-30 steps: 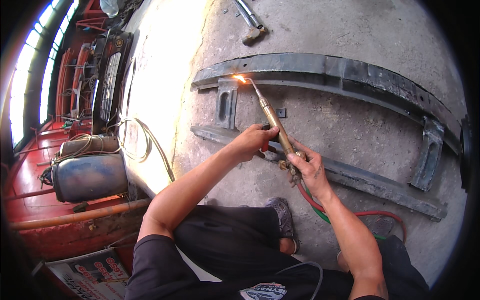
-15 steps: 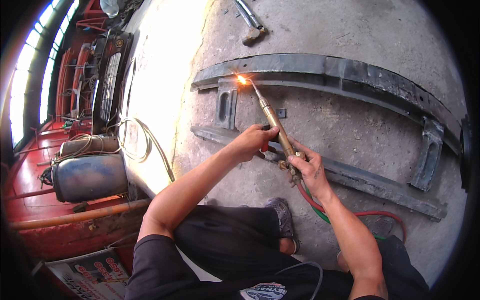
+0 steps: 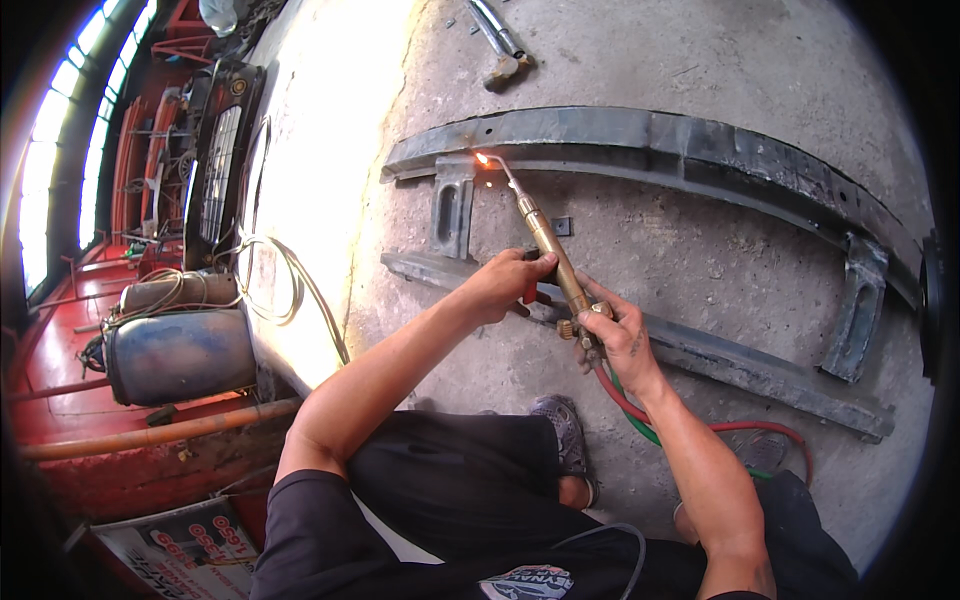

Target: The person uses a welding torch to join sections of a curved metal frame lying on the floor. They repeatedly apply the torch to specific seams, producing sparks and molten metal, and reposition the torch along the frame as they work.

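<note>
My right hand [image 3: 615,335] grips a brass torch [image 3: 542,230] by its valve end, with red and green hoses [image 3: 730,426] trailing below. The torch's bent tip points at the long grey curved metal beam [image 3: 640,135], where a small flame [image 3: 482,159] glows beside the top of the left bracket [image 3: 453,205]. My left hand [image 3: 505,280] is closed on a red-and-black handled tool [image 3: 530,295] against the torch's middle; the tool's far part is hidden. A second straight beam [image 3: 760,375] lies nearer me, with a right bracket [image 3: 850,310] between the two.
Metal tubes [image 3: 505,50] lie on the concrete floor beyond the beams, and a small plate [image 3: 562,226] between them. At the left are coiled hose [image 3: 295,275], a blue-grey tank [image 3: 180,355], a black bumper [image 3: 220,160] and red railings [image 3: 160,432]. My feet are below the beams.
The flame at the torch tip grows brighter half a second ago and is smaller now, with a few sparks below it. My hands and the torch stay practically still.
</note>
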Available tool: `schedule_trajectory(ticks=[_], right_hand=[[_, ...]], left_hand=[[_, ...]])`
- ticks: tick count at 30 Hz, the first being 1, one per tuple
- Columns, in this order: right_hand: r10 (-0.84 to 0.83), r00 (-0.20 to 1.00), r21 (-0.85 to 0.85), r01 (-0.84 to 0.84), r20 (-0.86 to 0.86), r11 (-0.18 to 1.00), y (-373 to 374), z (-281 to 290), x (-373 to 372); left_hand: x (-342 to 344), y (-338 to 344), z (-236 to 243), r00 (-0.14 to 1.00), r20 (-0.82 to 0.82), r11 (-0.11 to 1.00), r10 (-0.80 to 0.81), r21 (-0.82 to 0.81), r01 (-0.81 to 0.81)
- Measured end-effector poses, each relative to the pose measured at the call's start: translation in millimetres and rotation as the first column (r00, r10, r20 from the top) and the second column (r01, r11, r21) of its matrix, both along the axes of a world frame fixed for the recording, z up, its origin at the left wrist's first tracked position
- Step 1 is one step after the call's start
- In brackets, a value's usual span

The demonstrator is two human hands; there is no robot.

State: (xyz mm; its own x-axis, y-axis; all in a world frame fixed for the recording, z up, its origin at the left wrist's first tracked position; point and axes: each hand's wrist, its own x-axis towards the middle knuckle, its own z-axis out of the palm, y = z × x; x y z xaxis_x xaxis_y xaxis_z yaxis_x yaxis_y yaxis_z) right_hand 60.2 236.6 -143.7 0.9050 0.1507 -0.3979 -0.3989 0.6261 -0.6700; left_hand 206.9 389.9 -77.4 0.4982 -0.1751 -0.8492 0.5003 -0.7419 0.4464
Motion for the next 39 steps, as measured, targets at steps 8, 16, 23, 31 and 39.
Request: schedule_trajectory(ticks=[8,16,23,31,39], right_hand=[[-0.037,0.999,0.038,0.037,-0.005,0.999,1,-2,-1],[-0.011,1.000,0.017,0.011,-0.009,1.000,-1,1,-1],[0.003,1.000,0.023,-0.003,0.002,1.000,-3,0,1],[-0.033,0.999,0.024,0.033,-0.014,0.999,-2,0,-1],[-0.027,1.000,0.039,0.027,-0.003,0.999,-1,3,-1]], left_hand=[[2,1,-1,0.993,0.061,0.991,-0.102,0.089,0.096],[-1,-11,16,0.993,0.046,0.990,-0.113,0.091,0.108],[1,-2,3,1.000,-0.008,1.000,-0.021,0.002,0.021],[6,-2,0,0.997,-0.048,0.998,-0.059,0.010,0.060],[4,6,-9,0.998,-0.050,0.999,-0.032,-0.022,0.031]])
